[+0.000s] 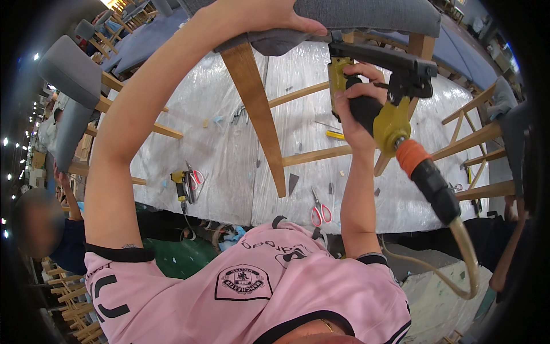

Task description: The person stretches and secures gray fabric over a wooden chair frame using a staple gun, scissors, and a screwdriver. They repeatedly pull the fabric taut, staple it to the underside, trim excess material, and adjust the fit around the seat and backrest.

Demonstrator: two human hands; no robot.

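At the top stands a wooden-legged chair with a grey fabric seat. My left hand grips the seat, thumb stretched along its lower edge; the other fingers are out of sight. In my right hand is a yellow-and-black pneumatic staple gun, fingers wrapped round its dark grip. Its nose touches or nearly touches the underside of the seat fabric. An orange-and-black coupling joins it to a clear air hose. Loose grey fabric hangs below the seat beside my left thumb.
The plastic-wrapped tabletop holds red-handled scissors, a second staple gun, a yellow-handled tool and scraps. Other grey chairs stand left and right. A co-worker is at the left; another person's arm shows at the right.
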